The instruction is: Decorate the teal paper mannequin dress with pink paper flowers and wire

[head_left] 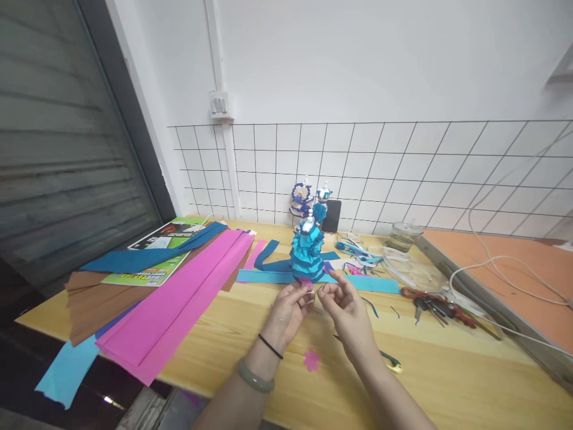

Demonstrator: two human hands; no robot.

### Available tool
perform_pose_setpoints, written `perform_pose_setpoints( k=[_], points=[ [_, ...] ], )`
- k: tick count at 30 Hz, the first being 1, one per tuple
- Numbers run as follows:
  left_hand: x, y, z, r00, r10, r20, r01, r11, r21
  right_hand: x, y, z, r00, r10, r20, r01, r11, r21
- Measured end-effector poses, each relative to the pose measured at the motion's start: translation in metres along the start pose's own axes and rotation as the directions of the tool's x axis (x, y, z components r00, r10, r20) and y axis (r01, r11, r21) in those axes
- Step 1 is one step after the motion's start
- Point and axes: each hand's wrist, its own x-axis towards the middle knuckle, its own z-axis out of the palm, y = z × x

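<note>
My left hand (287,312) and my right hand (347,309) meet over the wooden table (447,382), fingers pinched together round a small pink paper piece (307,283). Just behind them stands a blue ruffled crepe-paper figure (307,255) with a silver top, on a light blue paper strip (371,283). A pink paper flower cutout (311,359) lies on the table below my hands. My left wrist wears a black band and a green bangle.
Folded pink crepe paper (179,298), brown and blue sheets and a magazine (152,254) cover the left side. Two more paper figures (308,200) stand by the wire grid. Scissors and tools (434,304), ribbon scraps, a glass jar (404,234) and cables lie at right.
</note>
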Motion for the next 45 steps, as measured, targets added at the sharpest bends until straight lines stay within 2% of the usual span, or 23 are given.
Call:
perform_pose_setpoints(
  k=[2,5,9,14,17,20,24,26,29,33,36,40,45],
  points=[
    [0.000,0.000,0.000,1.000,0.008,-0.006,-0.008,1.000,0.000,-0.007,0.002,-0.007,0.999,-0.002,0.054,0.006,0.997,-0.073],
    [-0.002,0.002,0.000,1.000,0.013,-0.014,-0.013,1.000,-0.010,-0.024,0.014,-0.020,0.986,-0.010,0.166,0.057,0.959,-0.279],
    [-0.002,0.003,-0.001,0.999,0.006,-0.039,-0.007,0.999,-0.031,-0.046,0.030,-0.030,0.932,0.092,0.351,0.131,0.816,-0.563],
    [-0.003,0.004,-0.003,0.997,0.008,-0.078,-0.012,0.998,-0.059,-0.056,0.034,-0.026,0.914,0.191,0.357,0.185,0.587,-0.788],
    [-0.005,0.006,-0.003,0.995,0.005,-0.097,-0.013,0.997,-0.076,-0.056,0.033,-0.024,0.899,0.251,0.359,0.177,0.541,-0.822],
    [-0.007,0.008,-0.004,0.994,-0.011,-0.106,0.002,0.997,-0.083,-0.056,0.036,-0.026,0.894,0.250,0.371,0.156,0.604,-0.781],
    [-0.008,0.010,-0.004,0.991,-0.038,-0.125,0.031,0.998,-0.055,-0.051,0.043,-0.035,0.923,0.177,0.342,0.066,0.802,-0.594],
    [-0.009,0.010,-0.003,0.989,-0.070,-0.127,0.073,0.997,0.021,-0.046,0.045,-0.043,0.951,0.134,0.279,0.019,0.875,-0.484],
    [-0.013,0.006,-0.001,0.986,-0.123,-0.110,0.148,0.954,0.260,-0.036,0.046,-0.055,0.982,0.062,0.178,0.008,0.930,-0.368],
    [-0.021,-0.001,0.004,0.972,-0.234,-0.008,0.192,0.774,0.603,-0.031,0.044,-0.065,0.993,-0.014,0.114,0.057,0.923,-0.381],
    [-0.025,-0.006,0.006,0.945,-0.316,0.082,0.163,0.675,0.720,-0.034,0.042,-0.063,0.990,-0.053,0.132,0.111,0.868,-0.483],
    [-0.024,-0.008,0.003,0.932,-0.344,0.112,0.149,0.646,0.749,-0.039,0.039,-0.056,0.979,-0.075,0.190,0.171,0.810,-0.561],
    [-0.022,-0.005,0.004,0.958,-0.273,0.087,0.110,0.630,0.769,-0.034,0.039,-0.058,0.983,-0.066,0.170,0.146,0.848,-0.510]
  ],
)
